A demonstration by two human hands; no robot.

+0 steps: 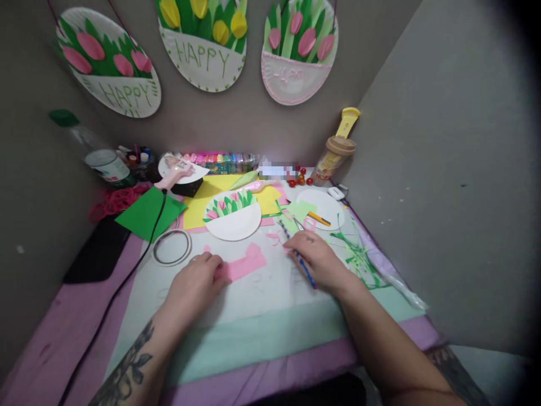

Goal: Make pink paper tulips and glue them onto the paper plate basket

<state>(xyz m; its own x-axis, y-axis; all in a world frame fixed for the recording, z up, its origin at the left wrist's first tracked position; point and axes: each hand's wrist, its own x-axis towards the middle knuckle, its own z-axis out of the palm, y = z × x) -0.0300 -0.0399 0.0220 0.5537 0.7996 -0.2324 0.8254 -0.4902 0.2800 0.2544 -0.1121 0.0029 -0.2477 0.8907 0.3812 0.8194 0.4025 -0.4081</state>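
Note:
My left hand (195,285) rests on the table with its fingers curled, thumb and fingertips on the left end of a pink paper strip (245,266). In my right hand (319,259) is a blue patterned pencil (305,269), slanting across the fingers. A narrow metallic tip (298,224) shows just beyond that hand; what it belongs to is hidden. Between and beyond the hands lies a folded-looking white paper plate (232,226) with pink paper tulips and green leaves along its upper part. Small pink scraps (274,237) lie near the right fingertips.
Green paper clippings (359,256) and a plastic sleeve (395,276) lie at right. A tape roll (155,248), green sheet (147,211) and corded pink glue gun (175,176) sit left. A bottle (105,163) and cup (332,158) stand behind. Decorated plates (203,62) hang above.

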